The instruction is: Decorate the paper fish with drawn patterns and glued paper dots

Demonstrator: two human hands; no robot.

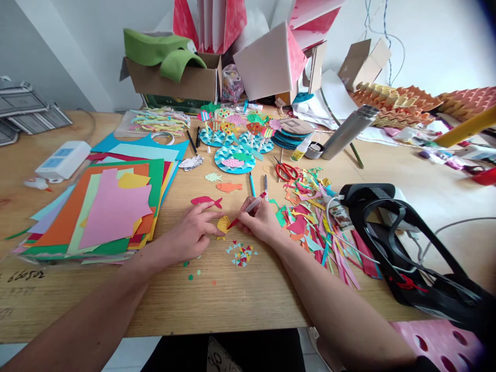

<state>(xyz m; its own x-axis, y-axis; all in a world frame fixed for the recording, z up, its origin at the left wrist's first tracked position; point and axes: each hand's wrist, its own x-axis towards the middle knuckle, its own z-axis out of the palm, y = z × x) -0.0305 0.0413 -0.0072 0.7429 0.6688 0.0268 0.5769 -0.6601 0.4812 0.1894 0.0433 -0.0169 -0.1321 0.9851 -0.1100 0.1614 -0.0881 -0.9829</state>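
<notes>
In the middle of the table lies a yellow paper fish (223,224) with dark curved lines drawn on it. My left hand (196,230) rests beside it, fingers stretched out, with a fingertip at the fish's left edge. Pinched in my right hand (259,219) is a red marker (234,222), its tip at the fish's right side. A dark pink paper fish (207,200) lies just beyond my left fingers. Farther back are an orange paper fish (229,187) and a pale green one (213,177). Tiny paper triangles (243,254) lie in a pile nearer me.
Coloured paper sheets (116,212) are stacked at left. Paper scraps (306,217) and red-handled scissors (287,171) lie at right, near a black headset-like frame (360,206). Blue wave-trimmed discs (234,168) with paper fish, a steel flask (351,132) and a cardboard box (174,80) stand behind.
</notes>
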